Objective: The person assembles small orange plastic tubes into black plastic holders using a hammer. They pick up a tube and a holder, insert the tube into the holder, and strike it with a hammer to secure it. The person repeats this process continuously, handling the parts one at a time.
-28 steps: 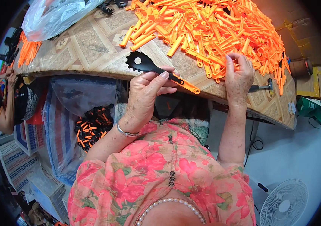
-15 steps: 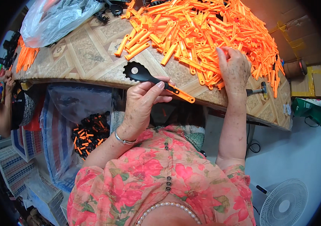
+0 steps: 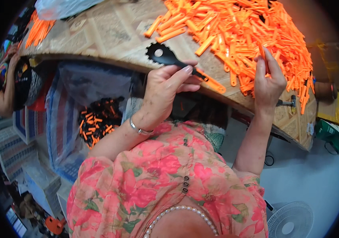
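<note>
My left hand [image 3: 162, 86] holds a black pasta server [image 3: 170, 58] by its neck, between thumb and fingers. Its toothed, holed head points left, and an orange handle piece [image 3: 214, 84] sits along its lower end, pointing right. Over the front of the heap, my right hand [image 3: 270, 89] pinches a loose orange handle piece [image 3: 261, 50], which stands upright between thumb and fingers. The big heap of orange handle pieces [image 3: 253, 23] covers the back right of the table.
A hammer [image 3: 287, 103] lies by the table's right edge. Below the table, a plastic-lined striped bag [image 3: 69, 131] contains black-and-orange pieces [image 3: 98, 126]. A white fan [image 3: 290, 222] stands lower right. Another person's arm [image 3: 6, 87] shows at far left, near more orange pieces [image 3: 40, 31].
My right hand has lifted off the heap and now has an orange handle piece in its fingers. The left hand still holds the pasta server. The whole view has shifted slightly.
</note>
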Demonstrator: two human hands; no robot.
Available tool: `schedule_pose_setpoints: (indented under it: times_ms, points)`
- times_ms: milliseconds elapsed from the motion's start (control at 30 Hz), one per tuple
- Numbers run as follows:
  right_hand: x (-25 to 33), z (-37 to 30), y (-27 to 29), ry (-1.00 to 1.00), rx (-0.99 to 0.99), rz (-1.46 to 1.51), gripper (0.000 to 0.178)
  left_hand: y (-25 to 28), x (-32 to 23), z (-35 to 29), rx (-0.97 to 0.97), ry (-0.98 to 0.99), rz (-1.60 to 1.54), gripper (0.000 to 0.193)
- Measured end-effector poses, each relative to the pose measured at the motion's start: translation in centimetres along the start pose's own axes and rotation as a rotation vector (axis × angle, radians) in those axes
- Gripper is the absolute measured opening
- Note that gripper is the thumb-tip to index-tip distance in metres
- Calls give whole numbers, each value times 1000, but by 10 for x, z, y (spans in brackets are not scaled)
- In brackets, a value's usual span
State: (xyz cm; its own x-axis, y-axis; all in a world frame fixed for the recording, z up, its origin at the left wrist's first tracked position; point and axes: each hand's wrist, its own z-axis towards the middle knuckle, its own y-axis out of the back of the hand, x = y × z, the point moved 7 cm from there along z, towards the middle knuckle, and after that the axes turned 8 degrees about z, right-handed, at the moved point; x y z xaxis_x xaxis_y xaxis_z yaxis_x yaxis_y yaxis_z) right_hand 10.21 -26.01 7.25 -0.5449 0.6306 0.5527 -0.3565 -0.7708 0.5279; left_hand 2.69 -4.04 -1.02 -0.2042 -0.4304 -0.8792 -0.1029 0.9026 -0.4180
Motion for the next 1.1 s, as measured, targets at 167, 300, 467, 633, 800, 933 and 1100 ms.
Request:
schedule_pose_setpoints:
  times_ms: [167, 300, 467, 633, 800, 933, 1100]
  points:
    - [60, -42, -20, 139, 252, 88, 33, -3, 3, 0, 13, -2, -28, 30]
    - [61, -63, -30, 37, 323, 107, 31, -9, 5, -1, 37, -7, -50, 27]
    - [54, -69, -24, -85, 167, 255, 27, -10, 6, -1, 20, -31, -50, 25]
    - [62, -71, -29, 6, 162, 226, 28, -15, 8, -4, 54, -41, -57, 24]
    - [66, -73, -26, 57, 90, 126, 31, -17, 8, -6, 46, -54, -82, 23]
    - [71, -73, -25, 63, 81, 40, 31, -16, 8, -9, 70, -36, -69, 25]
    - [72, -77, -24, 74, 94, -7, 32, -16, 8, -9, 71, -42, -33, 25]
